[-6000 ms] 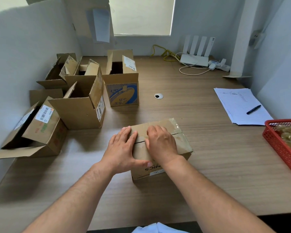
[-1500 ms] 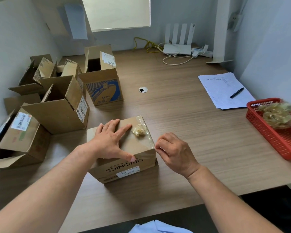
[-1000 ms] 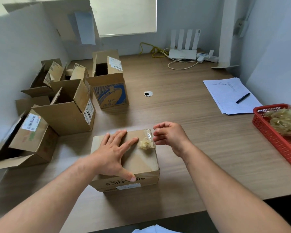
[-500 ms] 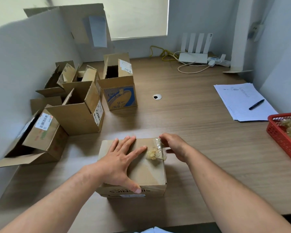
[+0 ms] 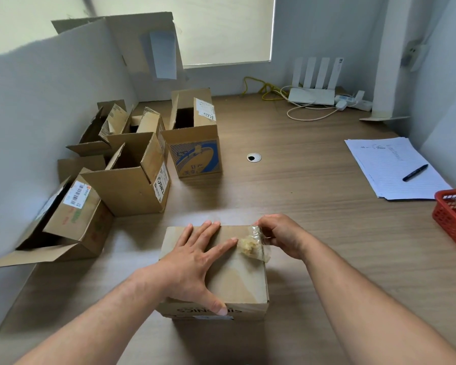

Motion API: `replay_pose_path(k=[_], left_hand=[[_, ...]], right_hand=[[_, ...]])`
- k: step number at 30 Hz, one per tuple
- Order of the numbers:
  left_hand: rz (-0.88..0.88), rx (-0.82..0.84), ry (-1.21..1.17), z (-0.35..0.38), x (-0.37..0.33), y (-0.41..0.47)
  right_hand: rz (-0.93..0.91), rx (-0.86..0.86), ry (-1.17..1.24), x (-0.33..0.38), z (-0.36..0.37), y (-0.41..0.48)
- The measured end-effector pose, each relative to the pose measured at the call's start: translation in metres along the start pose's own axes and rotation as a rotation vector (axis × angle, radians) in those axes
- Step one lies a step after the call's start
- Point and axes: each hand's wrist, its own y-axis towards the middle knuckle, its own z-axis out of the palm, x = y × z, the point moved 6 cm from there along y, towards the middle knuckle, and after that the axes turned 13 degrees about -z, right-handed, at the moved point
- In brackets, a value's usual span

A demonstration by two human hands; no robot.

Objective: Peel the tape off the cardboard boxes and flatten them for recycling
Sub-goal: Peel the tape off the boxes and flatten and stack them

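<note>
A small closed cardboard box (image 5: 240, 280) sits on the wooden desk in front of me. My left hand (image 5: 195, 262) lies flat on its top with the fingers spread and the thumb over the near edge. A crumpled wad of clear tape (image 5: 252, 246) clings to the box's far right corner. My right hand (image 5: 282, 237) pinches this tape at that corner, fingers curled.
Several opened cardboard boxes (image 5: 132, 180) stand along the left wall. A red basket (image 5: 452, 222) holding wadded tape sits at the right edge. Papers (image 5: 390, 164) with a pen (image 5: 415, 173) lie at the right, a router (image 5: 312, 94) and cables at the back.
The box has been turned on the desk. My right hand moved from the box's near right side to its far right corner and took hold of the tape. My left hand stays flat on top.
</note>
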Motion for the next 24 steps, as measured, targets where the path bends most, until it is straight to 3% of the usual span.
replay_pose_path(k=[6,13,24], left_hand=[[0.001,-0.009,-0.012,0.001,0.001,0.001],[0.005,-0.001,-0.015,0.002,0.001,0.001],[0.0,-0.001,-0.014,0.001,0.001,-0.001]], right_hand=[[0.03,0.08,-0.016,0.004,-0.002,0.001],[-0.065,0.156,-0.088,0.015,0.006,0.001],[-0.097,0.141,-0.134,0.017,-0.001,0.005]])
